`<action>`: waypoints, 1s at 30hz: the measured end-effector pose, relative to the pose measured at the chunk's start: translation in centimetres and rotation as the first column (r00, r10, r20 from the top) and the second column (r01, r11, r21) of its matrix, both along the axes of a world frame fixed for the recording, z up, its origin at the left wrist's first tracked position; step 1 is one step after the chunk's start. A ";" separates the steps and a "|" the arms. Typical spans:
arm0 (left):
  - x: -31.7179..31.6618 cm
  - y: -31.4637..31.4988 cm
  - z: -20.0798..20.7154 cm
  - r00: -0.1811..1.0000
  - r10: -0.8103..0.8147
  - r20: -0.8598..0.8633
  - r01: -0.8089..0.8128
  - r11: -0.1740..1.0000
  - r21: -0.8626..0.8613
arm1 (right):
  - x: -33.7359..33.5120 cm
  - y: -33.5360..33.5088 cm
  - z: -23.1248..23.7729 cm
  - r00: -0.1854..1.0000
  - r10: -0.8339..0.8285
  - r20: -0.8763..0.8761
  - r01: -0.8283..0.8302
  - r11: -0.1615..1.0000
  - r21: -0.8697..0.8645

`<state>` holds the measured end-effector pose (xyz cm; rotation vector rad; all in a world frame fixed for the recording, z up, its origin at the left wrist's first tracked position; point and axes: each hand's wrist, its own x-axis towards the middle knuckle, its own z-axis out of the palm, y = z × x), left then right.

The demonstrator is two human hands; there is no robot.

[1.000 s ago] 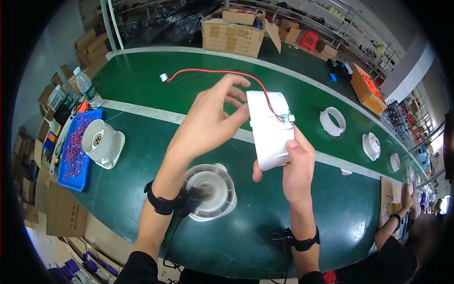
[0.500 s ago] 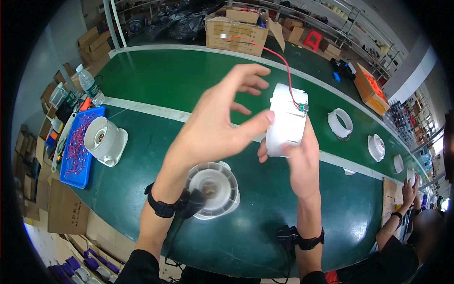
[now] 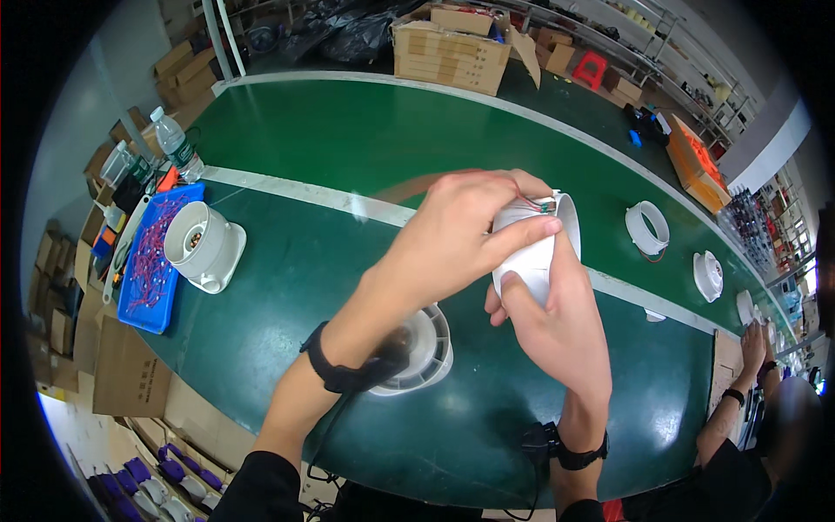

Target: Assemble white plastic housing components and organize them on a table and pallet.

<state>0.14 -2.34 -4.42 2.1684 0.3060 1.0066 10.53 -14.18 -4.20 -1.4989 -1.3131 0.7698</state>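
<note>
Gripping a white housing [image 3: 532, 252], both hands' fingers [image 3: 522, 235] curl round it.

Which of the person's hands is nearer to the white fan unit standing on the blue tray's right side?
The left. The left hand is over the belt, closer to that white fan unit; the right hand is farther right. Both hands grip the white ring housing.

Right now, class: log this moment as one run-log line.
left hand: on white ring housing | right hand: holds housing | green belt
</note>
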 end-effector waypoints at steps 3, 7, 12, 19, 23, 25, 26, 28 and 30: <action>0.9 -0.3 -1.2 0.994 0.106 -0.014 -0.105 0.993 0.061 | 0.2 0.2 -0.4 0.996 -0.005 -0.087 0.007 1.000 0.029; 0.3 0.8 -1.6 0.997 0.072 -0.030 -0.065 0.980 0.189 | 0.8 -0.4 -0.1 0.997 0.056 -0.057 -0.060 0.996 -0.064; 0.7 -0.2 -1.1 0.986 0.163 -0.044 -0.155 0.978 0.139 | 0.2 -0.3 0.0 0.997 0.047 0.053 -0.045 0.998 -0.033; 0.2 -0.7 0.3 0.978 -0.139 0.157 0.178 0.946 -0.271 | 1.5 -1.2 1.6 0.829 0.186 -0.527 -0.156 0.983 0.100; 0.1 -1.3 0.1 0.960 -0.262 0.099 0.276 0.944 -0.181 | 1.9 -0.9 1.8 0.857 0.057 -0.512 -0.003 0.994 0.105; 0.1 -1.0 -0.1 0.961 -0.265 0.076 0.275 0.940 -0.203 | 1.8 -0.6 1.5 0.850 0.053 -0.524 -0.003 0.995 0.096; -0.2 -0.7 -0.2 0.964 -0.261 0.055 0.266 0.945 -0.188 | 1.6 -0.5 1.3 0.838 0.055 -0.542 -0.007 0.996 0.090; -0.6 -0.3 -0.4 0.966 -0.257 0.037 0.260 0.950 -0.173 | 1.4 -0.2 0.9 0.827 0.055 -0.559 -0.010 0.996 0.083; -0.8 -0.3 -0.3 0.971 -0.240 -0.015 0.238 0.968 -0.076 | 1.5 0.0 0.8 0.855 0.040 -0.517 0.010 0.996 0.093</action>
